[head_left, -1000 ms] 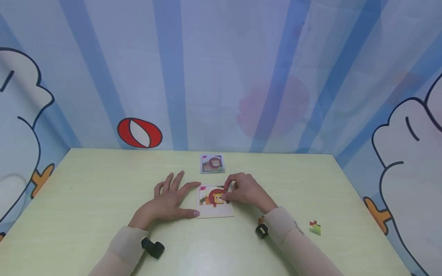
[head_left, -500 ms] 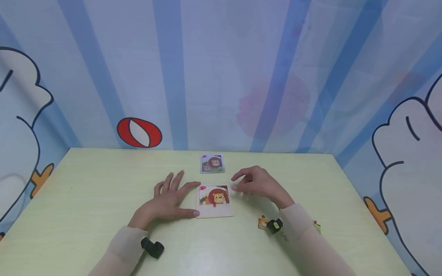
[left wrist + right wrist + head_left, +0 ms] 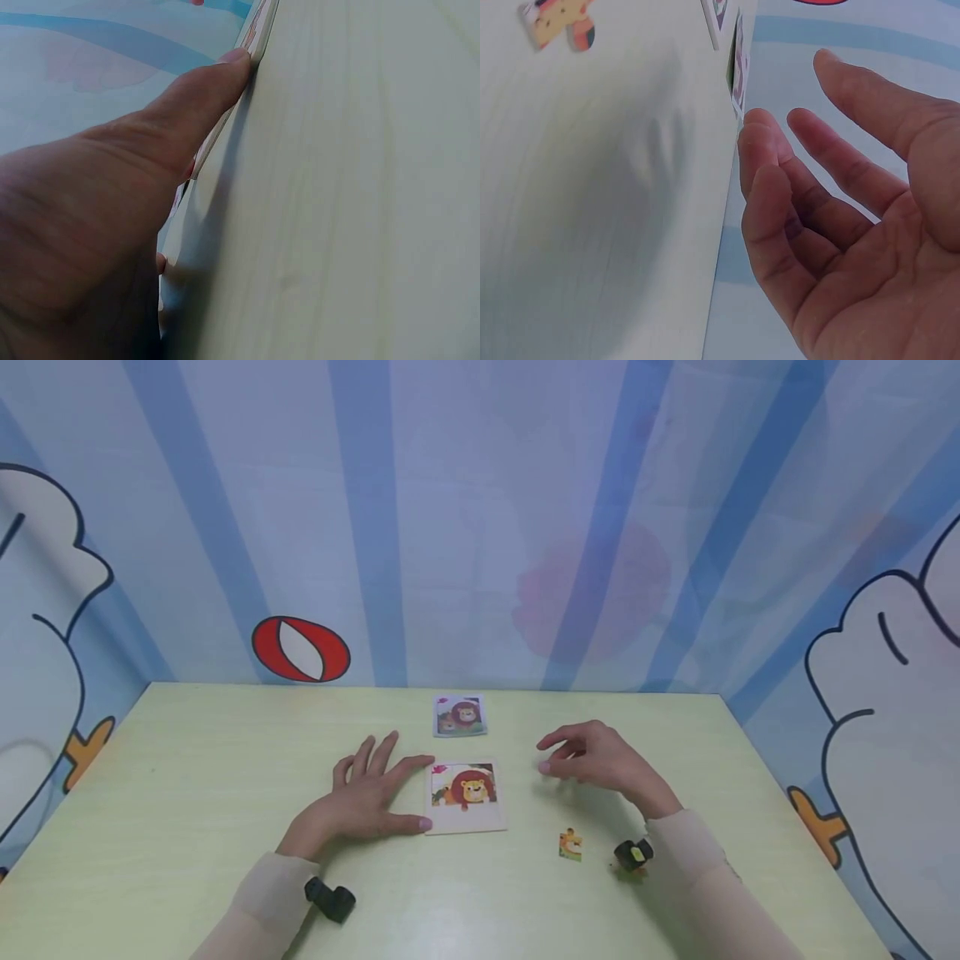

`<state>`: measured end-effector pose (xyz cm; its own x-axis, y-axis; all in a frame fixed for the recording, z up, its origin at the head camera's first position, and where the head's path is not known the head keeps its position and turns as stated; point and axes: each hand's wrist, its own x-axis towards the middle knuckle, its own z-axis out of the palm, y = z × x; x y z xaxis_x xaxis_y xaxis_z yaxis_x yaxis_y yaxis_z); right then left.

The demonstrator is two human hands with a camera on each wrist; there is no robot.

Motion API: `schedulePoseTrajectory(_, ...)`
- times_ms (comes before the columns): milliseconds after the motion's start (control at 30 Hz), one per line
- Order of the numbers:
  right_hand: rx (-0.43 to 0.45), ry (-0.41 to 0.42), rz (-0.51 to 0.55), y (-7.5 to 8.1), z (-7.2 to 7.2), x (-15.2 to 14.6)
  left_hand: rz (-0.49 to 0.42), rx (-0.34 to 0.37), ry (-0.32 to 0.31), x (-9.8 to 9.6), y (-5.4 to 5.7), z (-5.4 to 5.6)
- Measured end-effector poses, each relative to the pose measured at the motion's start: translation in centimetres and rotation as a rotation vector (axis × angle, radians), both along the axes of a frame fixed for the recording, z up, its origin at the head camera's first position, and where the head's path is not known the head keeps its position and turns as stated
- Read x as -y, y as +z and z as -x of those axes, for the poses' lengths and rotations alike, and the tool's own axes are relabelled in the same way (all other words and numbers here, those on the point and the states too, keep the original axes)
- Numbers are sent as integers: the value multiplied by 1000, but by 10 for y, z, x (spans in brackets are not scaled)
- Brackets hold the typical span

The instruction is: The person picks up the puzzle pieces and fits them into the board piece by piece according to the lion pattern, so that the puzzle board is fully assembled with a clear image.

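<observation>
A square jigsaw board [image 3: 467, 821] with a lion picture [image 3: 474, 787] across its upper part lies mid-table; its lower strip is plain white. My left hand [image 3: 360, 806] touches the board's left corners with a stretched thumb and index finger, the other fingers spread. In the left wrist view, the thumb [image 3: 199, 101] rests on the board's edge. My right hand [image 3: 600, 760] hovers right of the board, fingers loosely bent, holding nothing. Below it lies a loose yellow jigsaw piece [image 3: 570, 844]. An orange-green piece [image 3: 637, 873] is partly hidden under the right wrist camera.
Behind the board lies a small lion picture card [image 3: 460, 716]. A pale wood-grain table [image 3: 225, 735] bears everything. The printed blue-striped backdrop [image 3: 480, 527] rises along its back edge. Black cameras sit on both wrists.
My right hand has let go of a piece at the lion picture's right side and moved away to the right. The yellow piece is now uncovered. My left hand has stayed in place.
</observation>
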<state>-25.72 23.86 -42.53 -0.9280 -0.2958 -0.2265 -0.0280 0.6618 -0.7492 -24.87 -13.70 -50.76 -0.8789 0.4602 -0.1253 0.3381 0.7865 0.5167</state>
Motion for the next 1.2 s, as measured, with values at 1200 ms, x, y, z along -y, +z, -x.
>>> schedulePoseTrajectory(1200, 1, 47, -102, -30, -61, -35, -8, 9, -15, 1, 6, -3)
